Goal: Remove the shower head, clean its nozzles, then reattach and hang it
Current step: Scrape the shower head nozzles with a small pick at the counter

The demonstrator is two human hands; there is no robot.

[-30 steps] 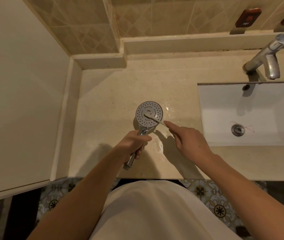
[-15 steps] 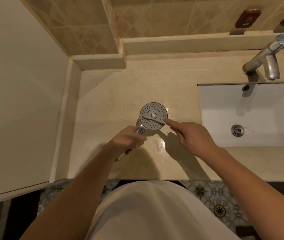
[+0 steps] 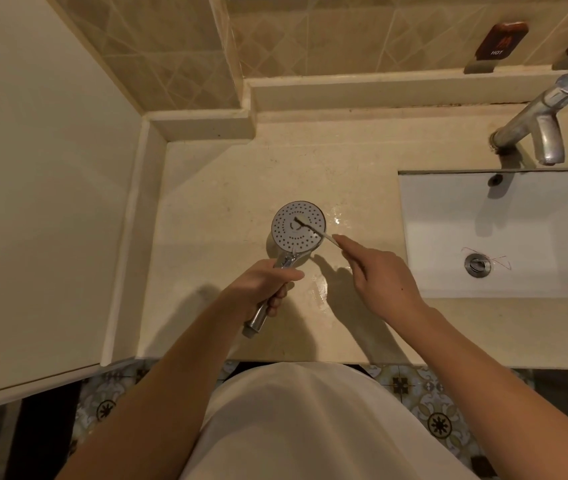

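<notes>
The chrome shower head (image 3: 289, 233) is detached, with no hose on it, and held over the beige counter with its round nozzle face turned up. My left hand (image 3: 264, 286) grips its handle, whose open end sticks out below the hand. My right hand (image 3: 379, 271) holds a small pale brush (image 3: 313, 230) by the handle. The brush's bristle end rests on the nozzle face, just right of its middle.
The counter (image 3: 241, 174) is wet beside the shower head. A white sink (image 3: 535, 278) with a metal drain lies to the right, under a chrome faucet (image 3: 539, 123). A pale wall panel bounds the left side. Tiled wall and a raised ledge run along the back.
The shower head has tilted and shifted slightly in my left hand. The brush has swept across the nozzle face, from the middle-left toward the upper right.
</notes>
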